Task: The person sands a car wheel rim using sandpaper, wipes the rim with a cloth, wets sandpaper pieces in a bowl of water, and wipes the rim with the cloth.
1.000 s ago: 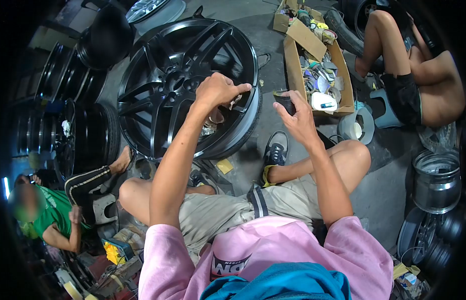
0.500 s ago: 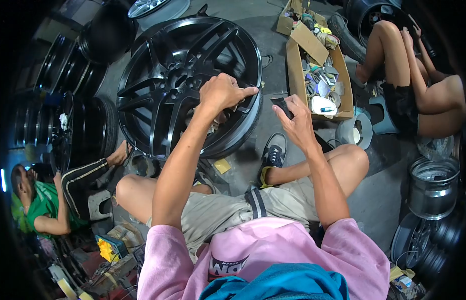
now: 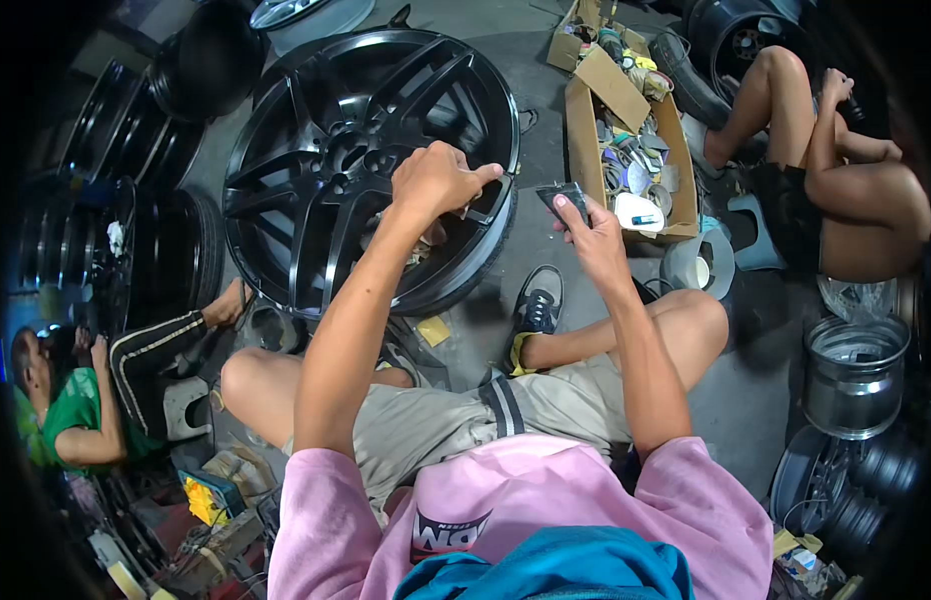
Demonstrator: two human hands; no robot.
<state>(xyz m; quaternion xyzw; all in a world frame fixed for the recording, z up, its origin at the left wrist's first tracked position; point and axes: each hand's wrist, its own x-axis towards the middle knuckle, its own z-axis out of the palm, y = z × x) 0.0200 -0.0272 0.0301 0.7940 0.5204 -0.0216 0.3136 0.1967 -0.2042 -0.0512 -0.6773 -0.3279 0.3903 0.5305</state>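
Note:
A large black multi-spoke wheel rim (image 3: pixel 326 210) lies on the floor in front of me. My left hand (image 3: pixel 436 185) rests at its right side, over a spoke, with the thumb stretched toward the outer lip; the curled fingers are partly hidden, and what they hold cannot be made out. To the right of the rim, apart from it, my right hand (image 3: pixel 594 232) pinches a small dark flat piece (image 3: pixel 562 200) with a paler upper edge. Crumpled material shows between the spokes below my left hand.
An open cardboard box (image 3: pixel 583 150) of small tools and scraps stands right of the rim, beside a whitish bucket (image 3: pixel 726 262). Co-workers sit at far left and far right. More rims (image 3: pixel 856 375) are stacked on both sides. A yellow scrap (image 3: pixel 434 331) lies near my feet.
My right hand has turned, so the dark piece now shows its flat face. My left hand has stayed at the rim's right side. The co-worker at right has shifted their arms.

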